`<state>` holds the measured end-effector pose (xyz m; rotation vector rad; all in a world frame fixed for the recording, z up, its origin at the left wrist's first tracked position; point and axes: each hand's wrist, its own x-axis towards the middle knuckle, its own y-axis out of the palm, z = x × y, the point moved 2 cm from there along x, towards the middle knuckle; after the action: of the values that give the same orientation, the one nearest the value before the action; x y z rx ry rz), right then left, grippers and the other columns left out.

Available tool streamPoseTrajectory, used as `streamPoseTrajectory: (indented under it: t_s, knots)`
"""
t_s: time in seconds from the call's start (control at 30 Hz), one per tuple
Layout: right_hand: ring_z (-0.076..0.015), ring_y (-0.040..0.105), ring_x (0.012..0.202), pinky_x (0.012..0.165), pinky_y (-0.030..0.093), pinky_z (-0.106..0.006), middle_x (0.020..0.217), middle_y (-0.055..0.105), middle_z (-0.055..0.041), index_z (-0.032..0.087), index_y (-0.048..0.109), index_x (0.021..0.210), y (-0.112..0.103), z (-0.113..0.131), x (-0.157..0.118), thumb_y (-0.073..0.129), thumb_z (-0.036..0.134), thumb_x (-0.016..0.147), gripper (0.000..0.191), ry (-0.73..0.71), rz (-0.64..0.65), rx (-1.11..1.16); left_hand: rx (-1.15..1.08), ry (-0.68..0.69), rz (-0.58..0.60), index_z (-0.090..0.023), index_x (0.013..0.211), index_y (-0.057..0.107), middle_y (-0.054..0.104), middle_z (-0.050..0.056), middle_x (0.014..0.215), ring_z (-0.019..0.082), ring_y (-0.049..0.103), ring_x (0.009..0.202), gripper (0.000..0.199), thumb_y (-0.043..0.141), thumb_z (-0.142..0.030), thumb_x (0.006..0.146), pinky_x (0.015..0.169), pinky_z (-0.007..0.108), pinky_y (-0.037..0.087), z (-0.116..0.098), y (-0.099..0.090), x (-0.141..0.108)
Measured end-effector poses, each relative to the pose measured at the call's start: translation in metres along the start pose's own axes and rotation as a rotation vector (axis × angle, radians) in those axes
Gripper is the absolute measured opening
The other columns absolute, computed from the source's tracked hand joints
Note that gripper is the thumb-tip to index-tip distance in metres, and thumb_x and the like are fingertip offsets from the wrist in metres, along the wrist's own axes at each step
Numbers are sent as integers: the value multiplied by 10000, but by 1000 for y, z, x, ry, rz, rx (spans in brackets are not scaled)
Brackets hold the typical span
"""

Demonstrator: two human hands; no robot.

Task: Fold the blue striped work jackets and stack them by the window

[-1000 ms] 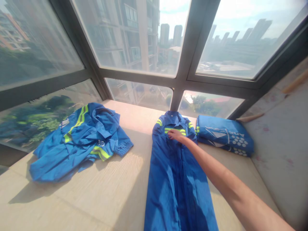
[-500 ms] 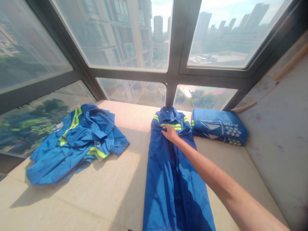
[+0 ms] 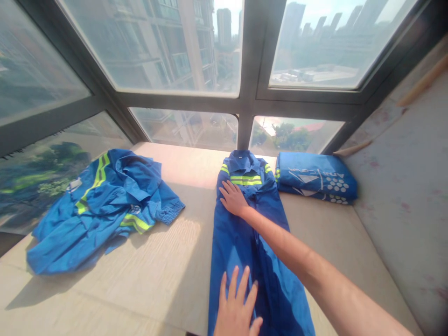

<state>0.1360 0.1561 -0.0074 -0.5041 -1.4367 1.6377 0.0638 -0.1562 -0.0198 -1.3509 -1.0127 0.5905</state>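
A blue work jacket [image 3: 244, 164] with yellow-green stripes lies collar toward the window. Over its lower part runs a long blue garment that looks like trousers [image 3: 229, 245], reaching down past the bottom of the view. My right hand [image 3: 234, 198] rests flat on the upper left part of this garment, fingers spread, just below the chest stripes. Lower down, my left hand [image 3: 236, 308] is over the same cloth with its fingers apart. Whether the left palm presses on the fabric, I cannot tell.
To the left, a crumpled blue work jacket [image 3: 105, 210] with bright stripes lies on the pale wooden surface [image 3: 150, 270]. A folded blue bundle with white print [image 3: 315, 177] sits at the right, near the wall [image 3: 402, 186]. Window frames [image 3: 182, 99] border the far side.
My right hand has let go of its pinch near the chest stripes and now lies spread slightly lower and to the left. My left hand has come into view from below. The view has shifted slightly.
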Motion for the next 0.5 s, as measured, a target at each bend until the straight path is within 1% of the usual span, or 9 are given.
streamPoseTrajectory:
  t_s: [0.03,0.1,0.2,0.27,0.33,0.4,0.43,0.5]
  knots:
    - [-316,253,1509,1204,241,-508,1623,353,-118,165,494,1474,8,-3,-2,454,381,1008,515,44,28,-10,12,1,48,-292,1457,524,429,100,1585,384,346,1459,665,638,-468,826,1153,656,276,-2,5,1]
    - [-321,256,1509,1208,219,-523,1633,333,-118,166,454,1507,20,-9,-6,426,442,1018,563,98,65,-20,34,12,103,-289,1501,470,400,114,1602,385,300,1484,730,635,-490,819,1151,672,248,-4,17,-1]
    - [-312,232,1519,1219,186,-514,1648,302,-103,175,415,1534,28,-13,-10,392,460,1027,582,111,74,-26,80,36,112,-305,1518,443,411,107,1595,376,275,1496,756,629,-528,820,1170,662,202,-4,32,-8]
    - [-316,241,1514,1215,187,-522,1644,312,-111,176,414,1533,26,-11,-9,402,456,1023,582,108,89,-21,108,48,54,-311,1477,501,471,103,1554,386,285,1488,730,631,-583,813,1186,661,159,-2,37,-10]
    - [-342,279,1492,1202,200,-547,1609,370,-147,154,458,1499,21,-9,-4,434,451,1011,572,108,89,-15,134,45,-31,-319,1403,582,547,97,1489,399,299,1480,672,647,-611,801,1195,669,122,-1,40,-9]
    - [-354,303,1476,1200,205,-546,1559,428,-191,115,516,1437,15,-8,5,459,417,1001,533,106,49,-11,158,44,-104,-325,1336,635,600,84,1432,402,303,1480,601,678,-584,795,1198,679,113,-1,43,-7]
    - [-350,293,1481,1207,196,-535,1552,431,-204,101,528,1418,13,-8,11,468,391,997,514,96,23,-9,166,48,-131,-330,1313,649,618,76,1412,397,300,1484,566,693,-556,796,1201,679,120,-2,45,-6]
    - [-325,237,1513,1227,170,-502,1591,373,-203,91,502,1435,13,-11,25,476,339,987,513,67,2,-3,170,28,-186,-346,1260,678,647,53,1377,380,281,1502,488,715,-504,800,1213,666,137,-5,51,-6]
